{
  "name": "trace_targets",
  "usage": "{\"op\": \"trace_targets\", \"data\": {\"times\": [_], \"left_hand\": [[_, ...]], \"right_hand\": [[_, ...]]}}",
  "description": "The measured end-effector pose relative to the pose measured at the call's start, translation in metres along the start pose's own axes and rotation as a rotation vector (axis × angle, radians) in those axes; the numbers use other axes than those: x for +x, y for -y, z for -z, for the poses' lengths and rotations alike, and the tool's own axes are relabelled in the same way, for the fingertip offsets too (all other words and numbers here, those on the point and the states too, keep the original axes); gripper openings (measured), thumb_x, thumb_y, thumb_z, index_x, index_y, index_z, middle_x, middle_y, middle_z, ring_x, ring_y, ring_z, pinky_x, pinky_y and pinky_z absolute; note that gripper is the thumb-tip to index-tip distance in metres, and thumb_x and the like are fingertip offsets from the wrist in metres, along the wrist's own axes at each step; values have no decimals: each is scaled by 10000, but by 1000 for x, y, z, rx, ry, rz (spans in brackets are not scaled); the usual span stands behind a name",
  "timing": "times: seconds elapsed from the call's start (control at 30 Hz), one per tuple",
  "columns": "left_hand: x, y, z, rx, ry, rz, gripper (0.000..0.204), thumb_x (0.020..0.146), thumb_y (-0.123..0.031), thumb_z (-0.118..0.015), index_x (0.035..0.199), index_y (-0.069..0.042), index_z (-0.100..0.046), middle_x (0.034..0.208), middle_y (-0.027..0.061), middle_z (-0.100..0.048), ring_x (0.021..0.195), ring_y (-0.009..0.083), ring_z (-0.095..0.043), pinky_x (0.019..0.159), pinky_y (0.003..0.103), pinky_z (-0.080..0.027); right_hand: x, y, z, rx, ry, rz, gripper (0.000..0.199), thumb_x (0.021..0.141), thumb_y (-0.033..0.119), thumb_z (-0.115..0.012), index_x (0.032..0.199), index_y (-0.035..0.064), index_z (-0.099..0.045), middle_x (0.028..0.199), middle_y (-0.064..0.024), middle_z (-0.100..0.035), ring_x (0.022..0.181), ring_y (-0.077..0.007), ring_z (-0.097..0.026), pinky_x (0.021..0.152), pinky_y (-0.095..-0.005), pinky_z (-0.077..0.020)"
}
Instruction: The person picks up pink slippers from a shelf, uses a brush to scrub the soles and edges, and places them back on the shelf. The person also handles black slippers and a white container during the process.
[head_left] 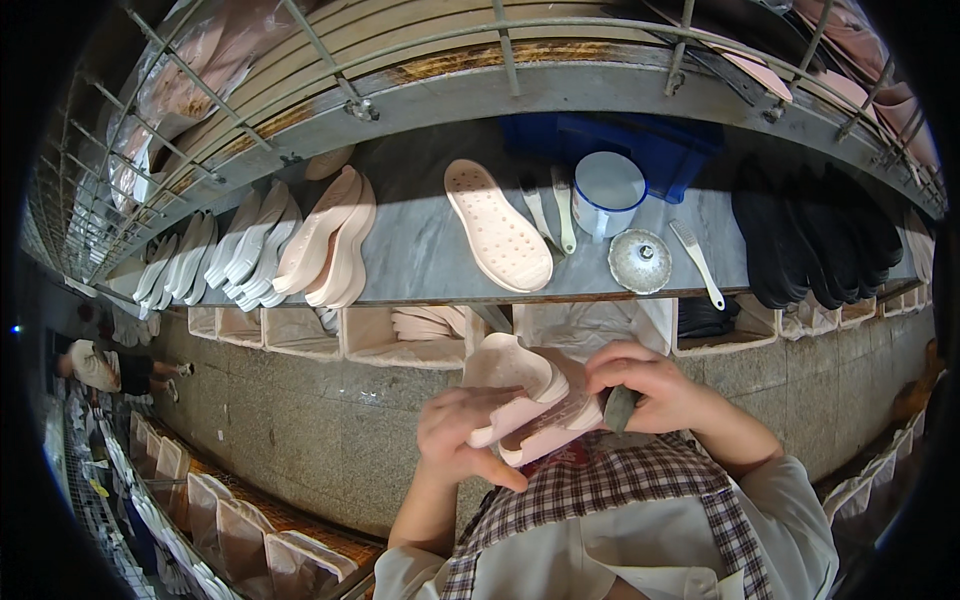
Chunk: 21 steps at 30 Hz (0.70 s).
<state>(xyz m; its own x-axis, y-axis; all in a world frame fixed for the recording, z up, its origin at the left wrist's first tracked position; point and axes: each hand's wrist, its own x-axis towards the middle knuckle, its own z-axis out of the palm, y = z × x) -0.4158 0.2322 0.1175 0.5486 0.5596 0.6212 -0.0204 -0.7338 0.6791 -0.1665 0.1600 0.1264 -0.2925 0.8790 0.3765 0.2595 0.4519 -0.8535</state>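
Note:
Close to my checked apron, my left hand [460, 435] grips a pair of pale pink shoe soles [520, 375] with raised side walls, one overlapping the other. My right hand [655, 385] is closed at their right side, its fingertips by the sole edge. A small dark grey flat piece [620, 408] sticks out below its fingers; its kind cannot be made out. On the grey bench ahead lies a single pale pink sole [495, 230] dotted with holes. Right of it are two brushes [563, 210], a white enamel mug [608, 185] with a blue rim, a round metal lid [640, 262] and another brush [697, 262].
White and pink soles [265, 240] stand in rows along the bench's left, black ones [810, 240] on its right. Lined bins [405, 345] sit under the bench edge. A wire-fronted shelf [420, 70] hangs above. Another person [100, 368] is far left, near more bins [230, 520].

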Motion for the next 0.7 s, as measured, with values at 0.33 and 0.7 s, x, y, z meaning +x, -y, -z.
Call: {"op": "trace_targets", "data": {"times": [0.33,0.7], "left_hand": [[2,2,-5,11,-3,-113,731,534,-602,-743,903,12,-599,882,121,-685,785,277,-688,626,272,-507],[0,1,-9,126,129,-166,554,587,-445,-811,867,-11,-612,872,124,-686,745,254,-682,607,272,-503]], "right_hand": [[1,4,1,-10,16,58,312,701,20,-700,991,46,-586,1054,-99,-555,927,-273,-568,796,-345,-474],[-1,2,2,28,45,28,315,718,33,-706,1009,46,-585,1041,-94,-550,930,-260,-557,805,-331,-459]]}}
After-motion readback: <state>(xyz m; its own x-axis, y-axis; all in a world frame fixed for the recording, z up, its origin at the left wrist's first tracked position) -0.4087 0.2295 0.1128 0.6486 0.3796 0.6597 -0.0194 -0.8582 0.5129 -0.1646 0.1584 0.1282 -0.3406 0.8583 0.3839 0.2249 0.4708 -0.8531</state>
